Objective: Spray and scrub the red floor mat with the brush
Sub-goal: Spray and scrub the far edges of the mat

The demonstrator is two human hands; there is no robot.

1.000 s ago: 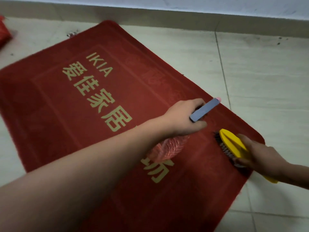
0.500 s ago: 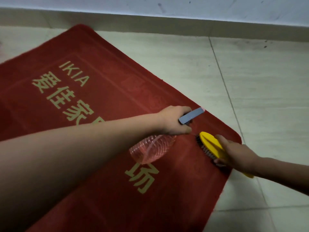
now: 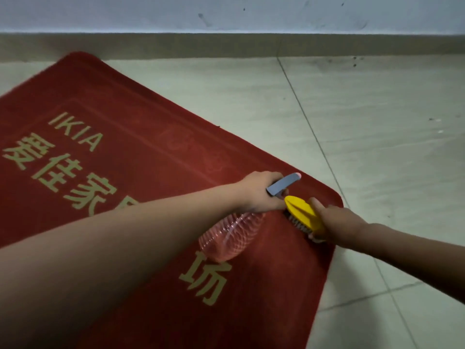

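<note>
The red floor mat [image 3: 141,157] with gold lettering lies at an angle on the tiled floor. My left hand [image 3: 259,192] grips the neck of a clear spray bottle [image 3: 231,238]; its grey-blue spray head [image 3: 283,183] points toward the mat's right corner and the ribbed body hangs under my wrist. My right hand [image 3: 337,221] holds the yellow brush [image 3: 304,212] by its handle end, bristles down on the mat close to the right corner. The brush's front tip almost touches my left hand.
Pale floor tiles [image 3: 377,147] with grout lines spread to the right of the mat. A grey skirting strip [image 3: 226,45] and a white wall [image 3: 226,13] run along the back, near the mat's far corner.
The brush has moved forward across the mat until its tip is beside my left hand. The view has shifted right, and the bottle stays aimed at the same corner.
</note>
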